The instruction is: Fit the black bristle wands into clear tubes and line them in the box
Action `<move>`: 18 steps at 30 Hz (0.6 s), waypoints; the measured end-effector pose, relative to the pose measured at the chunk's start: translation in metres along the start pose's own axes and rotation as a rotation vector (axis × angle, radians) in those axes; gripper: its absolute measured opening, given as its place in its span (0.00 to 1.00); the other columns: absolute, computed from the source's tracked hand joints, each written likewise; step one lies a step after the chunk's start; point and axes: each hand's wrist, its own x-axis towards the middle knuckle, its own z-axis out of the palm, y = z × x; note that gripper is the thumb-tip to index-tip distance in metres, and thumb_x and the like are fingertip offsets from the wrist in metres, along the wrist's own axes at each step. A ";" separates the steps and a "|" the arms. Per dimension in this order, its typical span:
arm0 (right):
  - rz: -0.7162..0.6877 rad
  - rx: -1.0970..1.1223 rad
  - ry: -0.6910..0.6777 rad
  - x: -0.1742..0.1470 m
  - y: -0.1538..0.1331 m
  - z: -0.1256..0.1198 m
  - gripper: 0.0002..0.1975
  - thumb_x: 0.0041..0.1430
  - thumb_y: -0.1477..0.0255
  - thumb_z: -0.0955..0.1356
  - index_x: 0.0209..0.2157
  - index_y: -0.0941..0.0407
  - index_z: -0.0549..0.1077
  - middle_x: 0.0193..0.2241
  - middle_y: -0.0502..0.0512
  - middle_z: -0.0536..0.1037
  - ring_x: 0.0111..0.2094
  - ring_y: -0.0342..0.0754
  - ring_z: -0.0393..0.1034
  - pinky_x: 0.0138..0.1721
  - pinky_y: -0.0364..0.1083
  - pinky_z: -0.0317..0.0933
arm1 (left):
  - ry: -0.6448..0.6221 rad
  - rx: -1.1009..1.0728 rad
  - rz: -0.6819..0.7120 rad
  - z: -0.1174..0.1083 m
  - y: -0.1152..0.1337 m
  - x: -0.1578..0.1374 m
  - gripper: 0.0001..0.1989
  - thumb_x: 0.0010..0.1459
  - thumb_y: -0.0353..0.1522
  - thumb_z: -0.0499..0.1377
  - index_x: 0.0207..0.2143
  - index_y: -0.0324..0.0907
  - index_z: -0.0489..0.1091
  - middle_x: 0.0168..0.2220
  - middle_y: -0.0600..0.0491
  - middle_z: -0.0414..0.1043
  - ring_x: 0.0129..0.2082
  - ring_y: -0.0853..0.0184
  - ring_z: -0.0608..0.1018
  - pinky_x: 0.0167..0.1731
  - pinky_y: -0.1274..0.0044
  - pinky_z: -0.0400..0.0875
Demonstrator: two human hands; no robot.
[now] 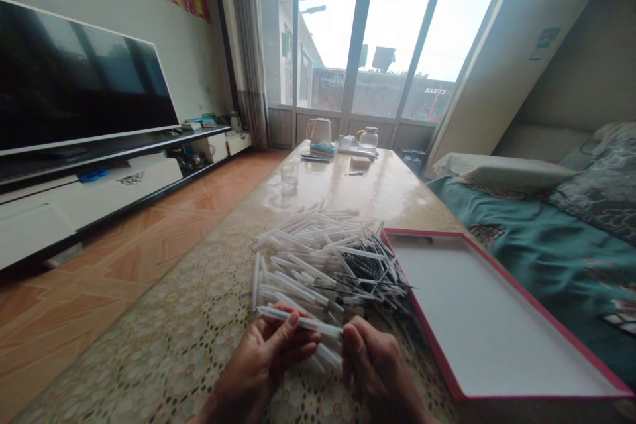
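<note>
My left hand is closed on a white pen barrel, thumb on top and fingers beneath. The barrel lies nearly level, its tapered tip to the left. At its right end my right hand is closed in a pinch; a small dark bit shows there, but the fingers hide what they hold. Just beyond my hands a heap of white pen barrels lies on the table. To its right is a pile of thin dark pen refills, with a few barrels lying across it.
A white tray with a pink rim sits right of the piles. Farther back on the table are a drinking glass, a kettle and a glass pitcher. A bed flanks the table on the right.
</note>
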 end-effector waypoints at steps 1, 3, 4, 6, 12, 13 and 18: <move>0.005 -0.002 0.007 0.000 0.001 0.001 0.19 0.66 0.59 0.55 0.27 0.54 0.63 0.15 0.47 0.70 0.16 0.41 0.65 0.20 0.38 0.51 | 0.010 0.001 0.004 0.000 0.000 0.000 0.08 0.47 0.29 0.68 0.29 0.39 0.71 0.27 0.51 0.79 0.28 0.65 0.81 0.31 0.76 0.77; -0.009 -0.017 0.045 0.000 0.001 0.003 0.16 0.65 0.58 0.56 0.33 0.54 0.63 0.16 0.46 0.70 0.16 0.42 0.64 0.19 0.38 0.51 | 0.040 0.001 0.015 0.000 0.000 0.001 0.09 0.46 0.28 0.68 0.30 0.39 0.71 0.27 0.51 0.79 0.29 0.64 0.81 0.31 0.76 0.77; -0.021 -0.022 0.065 0.000 0.002 0.004 0.15 0.64 0.58 0.57 0.34 0.54 0.63 0.16 0.45 0.69 0.16 0.41 0.64 0.19 0.38 0.51 | 0.049 -0.001 0.018 0.000 0.000 0.002 0.10 0.46 0.28 0.69 0.30 0.39 0.72 0.27 0.50 0.79 0.29 0.64 0.81 0.31 0.76 0.77; -0.045 -0.021 0.081 0.000 0.003 0.006 0.14 0.65 0.59 0.56 0.32 0.53 0.61 0.16 0.45 0.69 0.15 0.41 0.63 0.18 0.38 0.50 | 0.053 -0.006 0.011 0.000 0.000 0.002 0.10 0.45 0.28 0.69 0.30 0.38 0.72 0.26 0.50 0.79 0.28 0.64 0.81 0.30 0.76 0.77; -0.021 -0.057 0.025 -0.001 0.006 0.005 0.18 0.66 0.58 0.54 0.28 0.53 0.62 0.15 0.47 0.69 0.16 0.41 0.64 0.19 0.39 0.51 | 0.033 -0.012 0.003 0.002 0.001 0.002 0.10 0.44 0.28 0.70 0.29 0.38 0.72 0.26 0.50 0.79 0.27 0.64 0.81 0.29 0.77 0.77; -0.025 -0.070 0.034 -0.001 0.006 0.005 0.16 0.66 0.58 0.54 0.31 0.53 0.62 0.16 0.46 0.69 0.16 0.42 0.64 0.19 0.39 0.51 | 0.039 -0.008 0.008 0.001 0.001 0.002 0.10 0.44 0.28 0.69 0.29 0.38 0.72 0.26 0.50 0.79 0.27 0.64 0.81 0.29 0.77 0.77; -0.023 -0.040 0.017 0.000 0.006 0.004 0.16 0.67 0.59 0.54 0.30 0.53 0.60 0.16 0.45 0.69 0.16 0.41 0.64 0.20 0.38 0.50 | 0.033 -0.007 -0.004 0.000 0.001 0.002 0.09 0.46 0.28 0.69 0.29 0.38 0.72 0.25 0.51 0.79 0.27 0.65 0.81 0.30 0.77 0.77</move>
